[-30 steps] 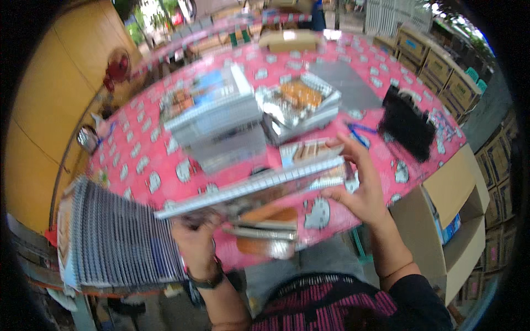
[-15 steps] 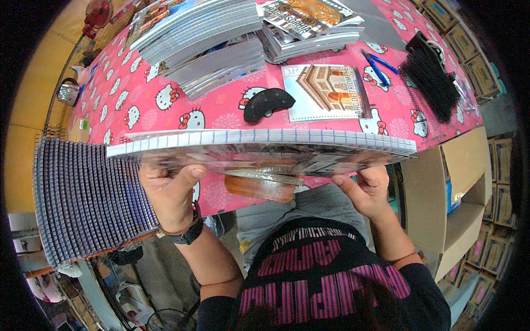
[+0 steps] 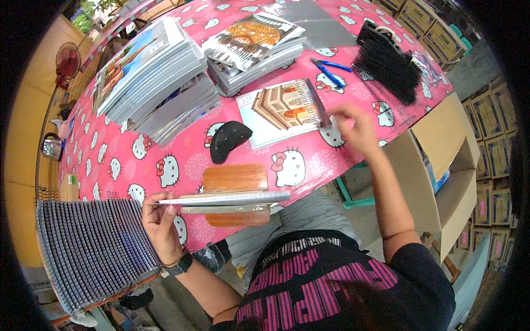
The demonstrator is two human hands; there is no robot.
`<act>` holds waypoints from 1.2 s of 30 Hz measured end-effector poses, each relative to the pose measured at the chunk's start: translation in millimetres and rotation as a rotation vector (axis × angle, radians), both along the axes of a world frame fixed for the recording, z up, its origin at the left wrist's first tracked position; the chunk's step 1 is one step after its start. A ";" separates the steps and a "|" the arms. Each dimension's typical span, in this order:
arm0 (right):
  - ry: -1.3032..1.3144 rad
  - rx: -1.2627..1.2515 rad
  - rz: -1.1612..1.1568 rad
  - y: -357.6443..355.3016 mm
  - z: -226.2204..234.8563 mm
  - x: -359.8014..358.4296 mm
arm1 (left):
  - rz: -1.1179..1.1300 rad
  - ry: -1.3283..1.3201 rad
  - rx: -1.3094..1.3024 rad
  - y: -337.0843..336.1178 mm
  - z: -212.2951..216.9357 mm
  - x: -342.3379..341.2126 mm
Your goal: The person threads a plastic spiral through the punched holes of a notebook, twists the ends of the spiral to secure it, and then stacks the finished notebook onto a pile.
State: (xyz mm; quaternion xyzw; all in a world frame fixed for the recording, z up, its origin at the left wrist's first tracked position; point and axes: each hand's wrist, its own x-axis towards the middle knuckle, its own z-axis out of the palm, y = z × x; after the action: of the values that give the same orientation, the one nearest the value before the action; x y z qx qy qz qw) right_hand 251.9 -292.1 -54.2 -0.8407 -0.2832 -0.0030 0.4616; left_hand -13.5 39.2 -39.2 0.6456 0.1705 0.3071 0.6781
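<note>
My left hand [image 3: 162, 220] grips the left end of a thin stack of notebook sheets [image 3: 226, 198], thumb on the near side. The stack is seen edge-on, upright over a brown wooden block [image 3: 234, 177] with a clear strip along it. My right hand [image 3: 356, 129] is off the stack, fingers curled by the right edge of a picture cover [image 3: 279, 113] showing a stone arch. Whether anything is between those fingers is too small to make out. Left of the cover lies a black half-moon-shaped piece [image 3: 229, 142].
Tall piles of printed covers [image 3: 149, 71] and [another pile] stand at the back left. Blue-handled pliers [image 3: 331, 73] and black binding wires [image 3: 386, 69] lie at the back right. Wire-bound notebooks [image 3: 94, 248] are stacked at the left; an open carton [image 3: 425, 182] stands at the right.
The sheets were held level-wide in both hands; now they are lower, edge-on at the wooden block, in my left hand only. My right hand has let go and moved forward to the arch cover.
</note>
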 end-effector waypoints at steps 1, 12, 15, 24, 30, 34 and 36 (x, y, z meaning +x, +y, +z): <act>-0.098 -0.020 -0.168 -24.5 -18.3 37.2 | -0.021 0.014 -0.002 -2.8 5.3 6.1; -0.275 -0.640 -0.610 -81.2 -57.2 131.2 | 0.161 0.006 0.205 -17.6 -4.5 23.9; -0.269 -0.633 -0.607 -86.9 -51.9 136.4 | 0.153 -0.136 0.036 -12.8 -10.4 20.3; -0.414 -0.159 -0.442 -50.5 23.8 63.2 | 0.197 -0.104 -0.018 -22.6 -2.9 20.4; 0.767 0.269 0.580 28.1 55.2 -85.2 | 0.195 -0.078 -0.112 -27.0 1.7 20.5; 0.762 0.341 0.667 56.2 29.6 -112.8 | 0.221 -0.091 -0.036 -23.1 0.0 24.4; 0.638 0.307 0.671 57.7 31.8 -110.4 | 0.299 -0.137 -0.028 -20.2 1.9 23.9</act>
State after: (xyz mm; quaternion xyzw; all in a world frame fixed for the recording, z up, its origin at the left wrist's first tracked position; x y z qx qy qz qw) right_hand 141.4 -234.4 -22.4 -0.5842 -0.3793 0.3623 0.6194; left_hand 10.4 19.0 -37.2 0.5812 0.2221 0.4454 0.6439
